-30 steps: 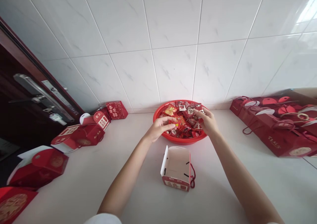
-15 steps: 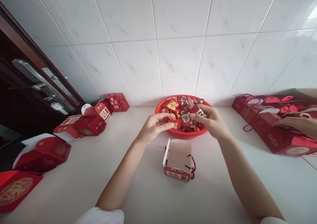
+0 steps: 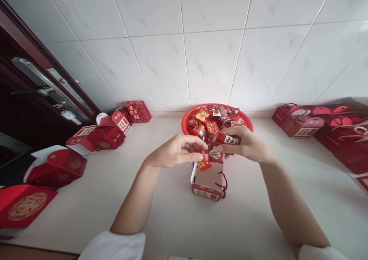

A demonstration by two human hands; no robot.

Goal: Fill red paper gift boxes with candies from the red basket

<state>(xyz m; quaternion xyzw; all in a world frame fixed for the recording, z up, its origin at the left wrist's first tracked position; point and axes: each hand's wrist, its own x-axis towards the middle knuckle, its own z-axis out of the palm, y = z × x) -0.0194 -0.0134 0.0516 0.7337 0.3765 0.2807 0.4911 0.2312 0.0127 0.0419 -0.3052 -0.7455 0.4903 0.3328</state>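
Note:
Between thumb and fingers, my left hand [image 3: 179, 150] pinches a small red wrapped candy [image 3: 204, 162] with yellow lettering. My right hand [image 3: 244, 145] is closed on dark red packets with white lettering [image 3: 215, 153]; how many it holds is partly hidden by the fingers. Both hands are over the far edge of an open gift box [image 3: 208, 179], red outside and pale inside, with a dark red cord handle on its right side. Right behind the hands stands a red plastic basket [image 3: 184, 126] full of wrapped sweets [image 3: 202, 114].
Folded red gift boxes [image 3: 69, 164] line the left side of the white counter [image 3: 172, 221], beside a dark door with a metal handle [image 3: 48, 87]. More red boxes [image 3: 304, 124] and bags [image 3: 342, 147] stand at the right. A tiled wall [image 3: 212, 68] rises behind.
Both hands have come back from the basket toward the open box, still holding their sweets. A co-worker's hand at the right and the red box under it have left the view.

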